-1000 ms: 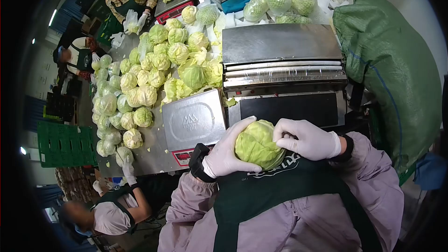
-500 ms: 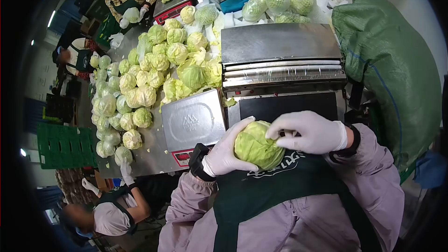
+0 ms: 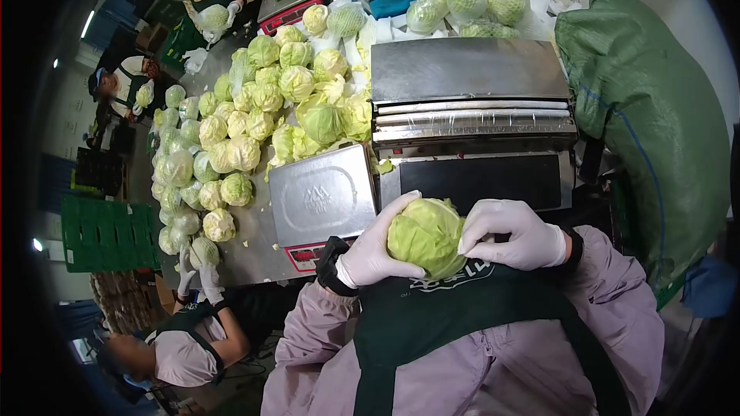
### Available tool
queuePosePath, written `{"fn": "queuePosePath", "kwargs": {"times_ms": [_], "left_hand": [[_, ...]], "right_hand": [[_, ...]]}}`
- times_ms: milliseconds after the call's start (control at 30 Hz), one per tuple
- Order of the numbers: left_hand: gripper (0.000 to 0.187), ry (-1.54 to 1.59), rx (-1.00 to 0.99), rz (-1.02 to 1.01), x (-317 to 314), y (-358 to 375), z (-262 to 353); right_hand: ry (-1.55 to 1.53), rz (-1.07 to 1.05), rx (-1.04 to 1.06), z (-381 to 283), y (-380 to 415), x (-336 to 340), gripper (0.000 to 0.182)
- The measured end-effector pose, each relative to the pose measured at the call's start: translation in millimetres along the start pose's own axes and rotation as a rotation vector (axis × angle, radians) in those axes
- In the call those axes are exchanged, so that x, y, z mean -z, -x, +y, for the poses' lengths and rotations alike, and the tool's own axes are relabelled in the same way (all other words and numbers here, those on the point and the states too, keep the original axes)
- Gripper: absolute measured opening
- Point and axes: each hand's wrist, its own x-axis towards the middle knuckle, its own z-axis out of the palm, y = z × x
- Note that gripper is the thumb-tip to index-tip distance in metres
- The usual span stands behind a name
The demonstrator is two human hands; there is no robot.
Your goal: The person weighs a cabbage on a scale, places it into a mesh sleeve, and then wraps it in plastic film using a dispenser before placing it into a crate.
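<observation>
A pale green cabbage is held in front of my apron. My left hand, in a white glove, cups it from the left, thumb on top and fingers beneath. At its right edge, the gloved fingers of my right hand are curled into a pinch; whatever lies between the fingertips is hidden. Just beyond the cabbage is a wrapping machine with a film roll and a dark plate. Left of that stands a scale with a bare metal pan.
Loose and wrapped cabbages crowd the steel table on the left. Bagged cabbages lie behind the machine. A big green sack bulges at right. Co-workers stand at the far left, one handling a cabbage near the table edge.
My right hand has moved from the cabbage's top to its right edge, slightly lower. My left hand keeps its hold. The near co-worker's second hand has come up to the cabbage there.
</observation>
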Motion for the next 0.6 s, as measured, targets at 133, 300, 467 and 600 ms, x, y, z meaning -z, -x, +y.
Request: {"fn": "queuePosePath", "kwargs": {"times_ms": [133,300,467,600], "left_hand": [[0.108,0.061,0.02,-0.017,0,-3,-1],[0.107,0.0,0.02,-0.039,1,-5,-1],[0.106,0.001,0.002,-0.045,2,-6,-6],[0.105,0.074,0.038,-0.062,1,-8,-8]], "right_hand": [[0.064,-0.004,-0.076,-5,-7,-2,0.018],[0.342,0.018,0.094,5,-9,-9,0.017],[0.248,-0.049,0.118,15,-8,-12,0.01],[0.056,-0.104,0.093,26,-5,-8,0.01]]}}
